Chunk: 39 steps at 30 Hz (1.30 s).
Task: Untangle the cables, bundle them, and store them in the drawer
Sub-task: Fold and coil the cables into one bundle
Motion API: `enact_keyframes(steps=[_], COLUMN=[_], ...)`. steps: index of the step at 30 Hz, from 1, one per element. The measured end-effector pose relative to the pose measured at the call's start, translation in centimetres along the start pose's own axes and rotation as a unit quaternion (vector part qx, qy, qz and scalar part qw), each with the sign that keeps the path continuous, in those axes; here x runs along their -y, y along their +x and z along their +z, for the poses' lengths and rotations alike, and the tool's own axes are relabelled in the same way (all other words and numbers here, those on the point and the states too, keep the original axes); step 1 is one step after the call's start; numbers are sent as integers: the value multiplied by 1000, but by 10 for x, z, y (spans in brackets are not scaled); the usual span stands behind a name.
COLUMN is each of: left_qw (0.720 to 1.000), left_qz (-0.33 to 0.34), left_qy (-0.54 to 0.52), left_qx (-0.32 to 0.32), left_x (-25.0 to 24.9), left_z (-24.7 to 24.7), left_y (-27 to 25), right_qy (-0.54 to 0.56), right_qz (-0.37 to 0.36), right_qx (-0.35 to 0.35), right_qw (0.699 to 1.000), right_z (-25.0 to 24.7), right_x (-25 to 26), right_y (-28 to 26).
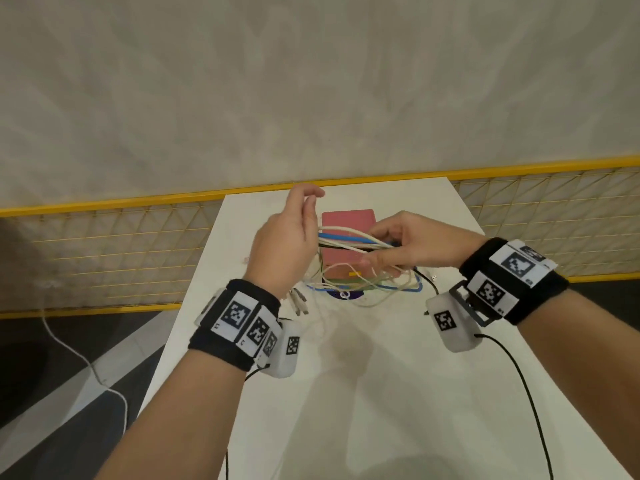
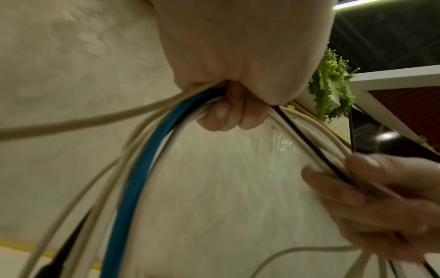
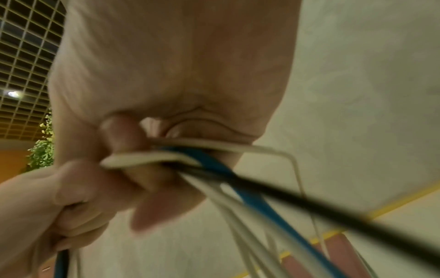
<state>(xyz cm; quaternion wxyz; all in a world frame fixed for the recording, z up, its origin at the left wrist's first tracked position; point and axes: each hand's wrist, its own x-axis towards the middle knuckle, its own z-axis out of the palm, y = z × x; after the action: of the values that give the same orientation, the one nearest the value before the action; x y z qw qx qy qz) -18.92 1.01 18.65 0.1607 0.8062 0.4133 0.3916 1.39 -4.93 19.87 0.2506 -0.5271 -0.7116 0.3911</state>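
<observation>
The left hand [image 1: 284, 244], at ten o'clock of the pink drawer box [image 1: 348, 249], grips the cable bundle [image 1: 349, 241] raised above it; the right hand [image 1: 415, 245] clamps the bundle's three o'clock end. Bundling appears underway; next, gathering the slack loops.

Cables [image 1: 349, 240] stretched taut between both grips, slack loops [image 1: 367, 289] hanging under them and crowding the pink box [image 1: 348, 220] below, bare bench [image 1: 381, 375] open on the near side of the grips, yellow mesh fence [image 1: 554, 216] beyond.
</observation>
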Motion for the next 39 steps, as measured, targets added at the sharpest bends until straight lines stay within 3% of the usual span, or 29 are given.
enact_keyframes(steps=[5,10,15,18,20,22,25,32,39], left_qw=[998,994,997,998,995,988,984,976,997], left_qz=[8,-2,-65,48,81,15,-16,25,53], left_qy=[-55,-69,27,31,14,-1,23,173,47], left_qx=[-36,-82,-17,-31,50,153,177,127,-3], left_x=[3,9,26,5,-10,-14,-6,-20,-38], left_z=[-18,-33,-24,-7,13,31,42,24,-24], left_y=[5,10,6,1,-6,-12,-17,0,13], right_qy=[-75,-177,-264,-288,-295,-288,-290,-233,-237], right_qz=[19,6,-45,-40,-64,-79,-71,-51,-58], right_qx=[32,-4,-4,11,21,28,22,-16,-32], right_qw=[996,984,963,957,953,954,954,971,969], right_z=[-18,-27,-15,1,12,16,16,2,-29], right_x=[13,13,7,1,1,3,1,2,17], right_y=[4,7,15,23,28,29,26,22,34])
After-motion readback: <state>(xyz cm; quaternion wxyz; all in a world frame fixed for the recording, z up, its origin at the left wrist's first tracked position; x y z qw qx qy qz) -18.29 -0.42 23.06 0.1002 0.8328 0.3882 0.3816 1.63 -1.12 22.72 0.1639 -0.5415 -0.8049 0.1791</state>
